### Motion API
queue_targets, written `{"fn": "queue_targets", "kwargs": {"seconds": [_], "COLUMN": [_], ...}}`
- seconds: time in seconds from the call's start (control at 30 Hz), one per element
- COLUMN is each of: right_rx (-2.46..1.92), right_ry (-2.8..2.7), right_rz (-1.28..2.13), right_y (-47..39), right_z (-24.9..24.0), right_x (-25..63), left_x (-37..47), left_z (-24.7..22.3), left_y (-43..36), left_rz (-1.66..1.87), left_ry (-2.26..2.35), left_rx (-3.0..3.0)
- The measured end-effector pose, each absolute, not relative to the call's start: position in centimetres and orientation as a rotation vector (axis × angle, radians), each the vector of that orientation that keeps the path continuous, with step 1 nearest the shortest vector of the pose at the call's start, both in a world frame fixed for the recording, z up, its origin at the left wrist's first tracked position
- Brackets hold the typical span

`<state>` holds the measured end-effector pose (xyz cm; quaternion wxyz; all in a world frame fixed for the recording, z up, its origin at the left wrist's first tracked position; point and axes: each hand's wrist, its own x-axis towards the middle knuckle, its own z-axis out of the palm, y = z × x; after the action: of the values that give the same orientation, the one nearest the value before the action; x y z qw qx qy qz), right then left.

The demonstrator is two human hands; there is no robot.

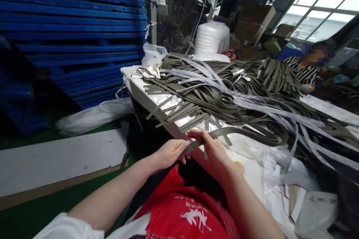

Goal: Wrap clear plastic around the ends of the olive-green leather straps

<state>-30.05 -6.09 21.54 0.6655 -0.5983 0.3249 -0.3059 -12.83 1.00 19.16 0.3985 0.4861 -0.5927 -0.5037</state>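
Between my two hands runs a flat grey-brown strap (pixel 196 143), just over the table's near edge. My left hand (pixel 171 153) pinches its end, thumb on top. A little further along, the fingers of my right hand (pixel 211 145) are wrapped round the same strap. From there it arcs rightward onto the table (pixel 254 170) and bends back in a loop. Behind it lies a large heap of similar straps (pixel 213 102), many loose ends hanging over the near edge. Translucent plastic strips (pixel 252 101) cross over the heap.
Blue pallets (pixel 84 41) are stacked at the left. A white roll (pixel 209 39) stands at the table's far end. Wrapped plastic (pixel 95 115) and a white board (pixel 64 160) lie on the floor. Across the table is a person in a striped top (pixel 305 71). A plastic container (pixel 316 209) sits lower right.
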Motion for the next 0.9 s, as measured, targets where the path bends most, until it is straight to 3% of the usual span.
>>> {"fn": "queue_targets", "kwargs": {"seconds": [0.1, 0.3, 0.43, 0.57, 0.67, 0.83, 0.9], "right_rx": [-1.268, -0.719, -0.938, -1.239, -1.205, -0.844, -0.889], "right_ry": [0.681, 0.659, 0.684, 0.656, 0.570, 0.641, 0.666], "right_rz": [-0.594, -0.932, -0.910, -0.638, -0.531, -1.001, -1.014], "right_y": [-4.3, -8.4, -9.3, -6.3, -5.3, -8.8, -9.9], "right_z": [20.7, 21.1, 22.5, 22.1, 21.3, 22.3, 22.8], "right_x": [-28.1, -30.6, -31.8, -29.5, -28.5, -30.9, -31.5], "left_x": [-13.6, -11.9, -12.0, -13.8, -14.2, -12.1, -11.6], "left_z": [18.9, 17.9, 18.6, 19.3, 18.6, 17.0, 17.1], "left_y": [1.2, 2.5, 2.2, 1.2, 1.0, 2.3, 2.6], "left_rz": [-1.173, -1.273, -1.321, -1.220, -1.122, -1.233, -1.306], "left_ry": [-1.488, -1.475, -1.478, -1.488, -1.470, -1.492, -1.479], "left_rx": [1.275, 1.398, 1.316, 1.294, 1.371, 1.441, 1.426]}}
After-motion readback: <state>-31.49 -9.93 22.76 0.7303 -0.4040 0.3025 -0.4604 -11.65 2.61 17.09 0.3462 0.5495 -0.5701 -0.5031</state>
